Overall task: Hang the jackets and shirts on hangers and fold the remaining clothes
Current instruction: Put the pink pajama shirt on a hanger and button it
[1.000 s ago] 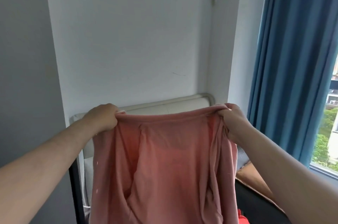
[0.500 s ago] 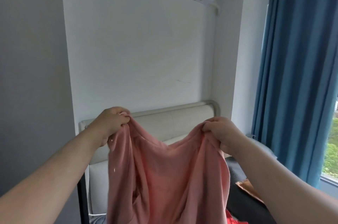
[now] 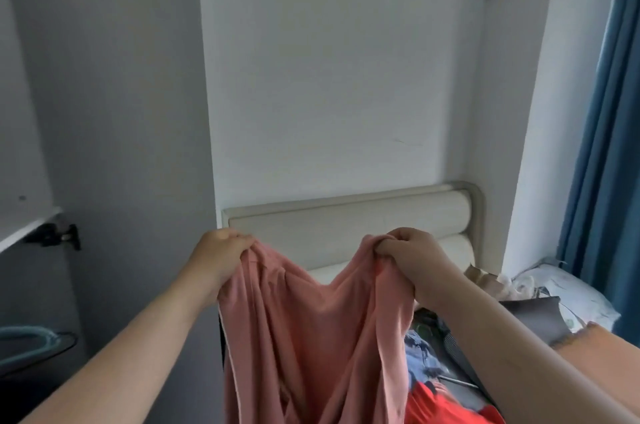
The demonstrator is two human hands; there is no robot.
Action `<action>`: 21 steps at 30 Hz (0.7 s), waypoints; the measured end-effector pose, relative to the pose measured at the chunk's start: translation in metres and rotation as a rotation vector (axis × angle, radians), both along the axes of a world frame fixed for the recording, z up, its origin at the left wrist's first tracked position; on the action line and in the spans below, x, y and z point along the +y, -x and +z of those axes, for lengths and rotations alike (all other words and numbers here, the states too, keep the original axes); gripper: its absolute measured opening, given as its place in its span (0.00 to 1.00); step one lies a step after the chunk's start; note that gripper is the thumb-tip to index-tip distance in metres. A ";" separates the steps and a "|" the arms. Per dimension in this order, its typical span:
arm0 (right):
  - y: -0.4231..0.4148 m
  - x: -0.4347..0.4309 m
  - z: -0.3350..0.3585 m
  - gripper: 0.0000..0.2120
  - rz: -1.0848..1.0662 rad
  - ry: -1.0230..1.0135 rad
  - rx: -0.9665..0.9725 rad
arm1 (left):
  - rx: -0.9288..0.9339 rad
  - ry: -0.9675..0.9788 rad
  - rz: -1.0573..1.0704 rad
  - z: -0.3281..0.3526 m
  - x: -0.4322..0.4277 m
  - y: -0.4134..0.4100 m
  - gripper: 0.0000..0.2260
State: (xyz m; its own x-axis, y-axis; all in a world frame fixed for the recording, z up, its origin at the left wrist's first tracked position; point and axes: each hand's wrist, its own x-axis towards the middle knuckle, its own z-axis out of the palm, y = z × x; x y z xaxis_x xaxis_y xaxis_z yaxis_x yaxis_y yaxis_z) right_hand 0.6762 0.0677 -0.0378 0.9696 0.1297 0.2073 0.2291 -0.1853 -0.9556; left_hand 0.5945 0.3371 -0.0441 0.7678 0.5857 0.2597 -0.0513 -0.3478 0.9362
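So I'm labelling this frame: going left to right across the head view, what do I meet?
White shelf, left hand, pink garment, right hand, patterned pillow, blue curtain.

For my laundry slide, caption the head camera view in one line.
The left hand and right hand grip a pink garment by its top edge before a cream headboard.
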 end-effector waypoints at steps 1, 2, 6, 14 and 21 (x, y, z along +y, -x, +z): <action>0.002 0.009 -0.001 0.04 0.051 -0.038 0.047 | -0.021 0.186 -0.030 -0.001 -0.001 0.006 0.07; 0.005 0.018 -0.002 0.05 0.098 -0.068 0.088 | -0.036 0.317 -0.061 -0.002 -0.003 0.011 0.07; 0.018 0.063 -0.009 0.11 0.335 -0.160 0.200 | -0.094 0.478 -0.149 -0.008 -0.004 0.035 0.05; 0.042 0.146 -0.012 0.12 1.021 -0.327 0.312 | -0.223 0.697 -0.333 -0.043 0.028 0.070 0.11; 0.061 0.218 -0.054 0.17 0.808 -0.343 0.482 | -0.214 0.613 0.099 -0.084 0.039 0.065 0.12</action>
